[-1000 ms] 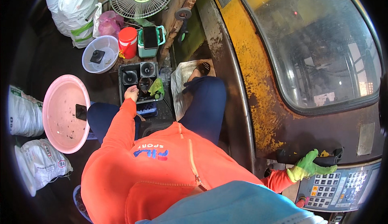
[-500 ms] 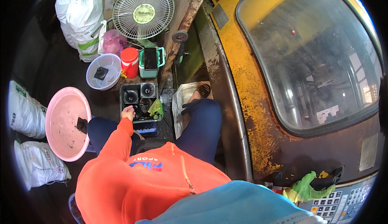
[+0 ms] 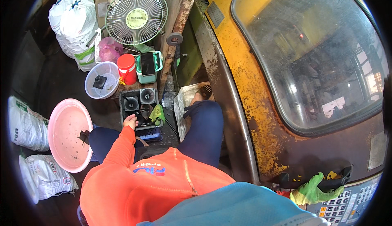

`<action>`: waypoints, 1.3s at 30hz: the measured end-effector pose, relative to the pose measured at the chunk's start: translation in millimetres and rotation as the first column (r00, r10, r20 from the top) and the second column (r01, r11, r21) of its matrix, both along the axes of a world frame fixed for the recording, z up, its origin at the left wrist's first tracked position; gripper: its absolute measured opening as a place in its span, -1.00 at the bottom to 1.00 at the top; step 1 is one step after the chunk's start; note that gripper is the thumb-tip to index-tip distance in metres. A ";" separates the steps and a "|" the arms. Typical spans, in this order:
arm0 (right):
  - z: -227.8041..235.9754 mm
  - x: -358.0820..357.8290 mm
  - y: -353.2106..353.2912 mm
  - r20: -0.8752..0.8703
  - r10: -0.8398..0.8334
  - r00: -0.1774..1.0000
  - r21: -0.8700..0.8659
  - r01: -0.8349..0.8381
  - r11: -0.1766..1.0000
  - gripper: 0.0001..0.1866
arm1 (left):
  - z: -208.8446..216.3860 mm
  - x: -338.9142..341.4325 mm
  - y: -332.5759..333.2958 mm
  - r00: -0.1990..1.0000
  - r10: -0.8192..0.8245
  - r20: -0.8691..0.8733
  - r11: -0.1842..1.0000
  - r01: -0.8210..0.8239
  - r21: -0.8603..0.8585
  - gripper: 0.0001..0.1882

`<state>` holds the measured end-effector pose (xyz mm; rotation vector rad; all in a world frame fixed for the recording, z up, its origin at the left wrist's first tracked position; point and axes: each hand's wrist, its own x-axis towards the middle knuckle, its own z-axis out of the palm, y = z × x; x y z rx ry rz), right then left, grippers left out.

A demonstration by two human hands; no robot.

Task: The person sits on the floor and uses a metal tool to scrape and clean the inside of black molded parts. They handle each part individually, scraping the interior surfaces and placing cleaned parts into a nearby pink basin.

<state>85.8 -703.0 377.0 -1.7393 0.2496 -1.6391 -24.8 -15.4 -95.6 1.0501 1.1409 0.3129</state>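
My left hand (image 3: pixel 130 121) is bare, its fingers curled together at the near left edge of a dark tray (image 3: pixel 122 111). Whatever it may hold is hidden. Inside the tray stand black cone-shaped parts on square bases, one black cone part (image 3: pixel 131 103) at the left and another black part (image 3: pixel 147 96) at the back. A yellow-green glove (image 3: pixel 157 114) lies at the tray's right side. Far to the right, my right hand (image 3: pixel 316 190), in a yellow-green glove, has its fingers spread apart. It rests by the dark handle recess (image 3: pixel 345 176) of the machine door, above a button panel (image 3: pixel 335 209).
A pink basin (image 3: pixel 70 144) stands left of my knee. Behind the tray are a pale bowl (image 3: pixel 90 83) with a black part, a red jug (image 3: pixel 127 73), a green box (image 3: pixel 147 77) with a phone, and a fan (image 3: pixel 136 34). The yellow machine (image 3: pixel 253 116) fills the right; white sacks (image 3: pixel 26 128) line the left.
The whole view has shifted slightly, so most things sit a little lower. My left hand stays at the tray's near edge, and my gloved right hand stays by the door handle.
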 end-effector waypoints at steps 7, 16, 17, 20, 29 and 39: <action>-4.0 0.2 -3.9 -0.013 0.000 1.000 0.013 0.000 1.000 -0.65 | -4.6 -3.3 3.5 0.999 -0.026 -0.032 0.997 0.024 -0.068 -0.67; -7.4 -3.5 -11.1 -0.012 -0.003 1.000 0.044 0.003 0.999 -0.66 | -14.9 -5.9 9.7 0.999 0.034 -0.022 0.989 -0.037 -0.145 -0.69; -7.7 -4.7 -12.0 -0.013 -0.001 1.000 0.043 0.002 0.999 -0.66 | -16.5 -6.2 10.2 0.998 0.044 -0.041 0.988 -0.050 -0.146 -0.68; -9.0 -7.3 -14.3 -0.014 -0.002 1.000 0.049 0.003 0.999 -0.67 | -20.4 -6.5 11.9 0.999 0.029 -0.024 0.986 -0.032 -0.166 -0.67; -11.2 -17.9 -22.3 -0.017 -0.010 1.000 0.062 0.011 0.998 -0.68 | -14.4 -7.7 12.7 0.999 0.009 -0.039 0.981 -0.016 -0.192 -0.63; -17.6 -27.3 -27.6 -0.034 -0.008 0.999 0.088 0.011 0.996 -0.68 | 5.9 -7.4 4.7 0.996 0.085 -0.015 0.984 -0.086 -0.158 -0.70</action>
